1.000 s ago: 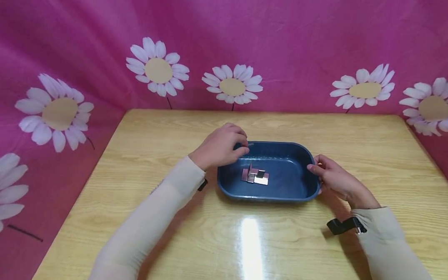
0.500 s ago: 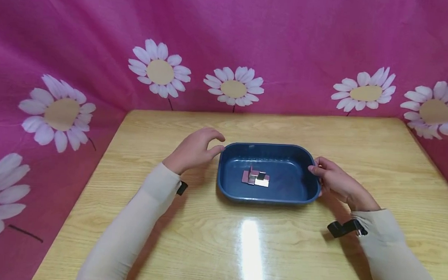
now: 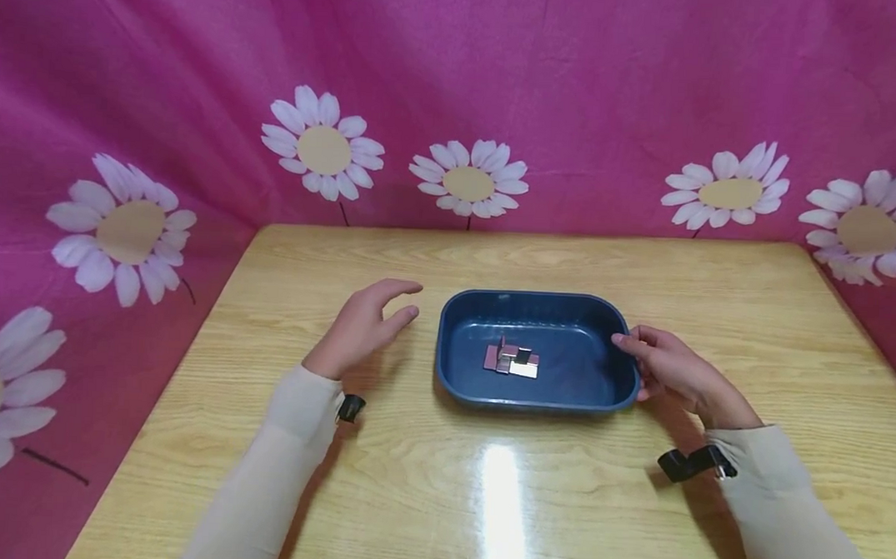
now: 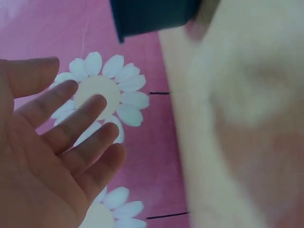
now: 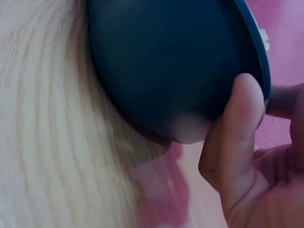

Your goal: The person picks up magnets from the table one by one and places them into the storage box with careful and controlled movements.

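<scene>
A dark blue plastic tub [image 3: 536, 400] with rounded corners stands on the wooden table. Inside, left of its middle, lies a small cluster of shiny flat metal pieces [image 3: 512, 359], one of them standing up on edge. My right hand [image 3: 680, 373] grips the tub's right end, thumb over the rim and fingers outside. Close up in the right wrist view, the right thumb [image 5: 244, 104] lies along the tub wall [image 5: 166, 61]. To the left of the tub, my left hand [image 3: 363, 330] hovers with nothing in it, its fingers spread and slightly bent in the left wrist view.
The light wood table [image 3: 408, 495] runs back to a pink cloth [image 3: 592, 77] printed with white daisies, which also hangs along the left and right sides. Black straps [image 3: 688, 465] sit at both sleeve cuffs.
My left hand has drawn back from over the tub's left end, moving left and toward me. The right hand keeps its grip; the tub and the metal pieces stay put.
</scene>
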The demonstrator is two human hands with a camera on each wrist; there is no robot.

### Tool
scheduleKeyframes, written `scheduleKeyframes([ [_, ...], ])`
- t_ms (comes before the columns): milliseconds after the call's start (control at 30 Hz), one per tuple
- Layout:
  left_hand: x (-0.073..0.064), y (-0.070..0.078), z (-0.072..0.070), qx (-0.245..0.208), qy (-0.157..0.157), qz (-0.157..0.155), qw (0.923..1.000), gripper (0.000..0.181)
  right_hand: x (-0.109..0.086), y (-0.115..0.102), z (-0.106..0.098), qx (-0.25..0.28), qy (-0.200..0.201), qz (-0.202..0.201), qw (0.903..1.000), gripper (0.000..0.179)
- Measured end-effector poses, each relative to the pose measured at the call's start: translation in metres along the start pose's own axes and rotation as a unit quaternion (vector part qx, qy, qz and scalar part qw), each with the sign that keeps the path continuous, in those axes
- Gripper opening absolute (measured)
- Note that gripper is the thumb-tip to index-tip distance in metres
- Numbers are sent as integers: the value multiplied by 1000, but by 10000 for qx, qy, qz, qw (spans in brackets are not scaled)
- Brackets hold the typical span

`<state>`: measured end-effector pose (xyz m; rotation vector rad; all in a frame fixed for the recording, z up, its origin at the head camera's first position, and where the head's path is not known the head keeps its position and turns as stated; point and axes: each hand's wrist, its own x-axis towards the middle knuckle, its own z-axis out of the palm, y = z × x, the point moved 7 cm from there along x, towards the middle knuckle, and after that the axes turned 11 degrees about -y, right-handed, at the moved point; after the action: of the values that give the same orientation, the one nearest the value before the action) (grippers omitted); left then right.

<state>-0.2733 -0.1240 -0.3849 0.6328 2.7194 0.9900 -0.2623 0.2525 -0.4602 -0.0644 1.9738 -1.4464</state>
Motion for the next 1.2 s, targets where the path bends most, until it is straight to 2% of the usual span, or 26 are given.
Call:
scheduleKeyframes([
  [167,-15,-12,17,-303,-2,-93,9995,48,2,0,3,-65,-176,-27,9998,30],
  [300,-20,-19,24,-453,-16,-202,9988,53,4,-4,5,-21,-288,-195,9994,26],
  [533,-25,-23,29,-518,-35,-311,9982,54,5,-14,7,-883,-73,-439,9951,30],
  [633,-26,-23,29,-513,-37,-275,9983,54,6,-17,7,-1083,83,-601,9923,30],
  [800,-27,-24,28,-391,3,-185,9991,53,8,-15,6,-891,215,-900,9917,27],
  [967,-31,-29,26,-360,130,-287,9989,51,10,-13,8,-721,60,-1026,9921,26],
  [1200,-35,-36,28,-452,67,-465,9979,53,14,-14,10,-588,-133,-1078,9923,26],
])
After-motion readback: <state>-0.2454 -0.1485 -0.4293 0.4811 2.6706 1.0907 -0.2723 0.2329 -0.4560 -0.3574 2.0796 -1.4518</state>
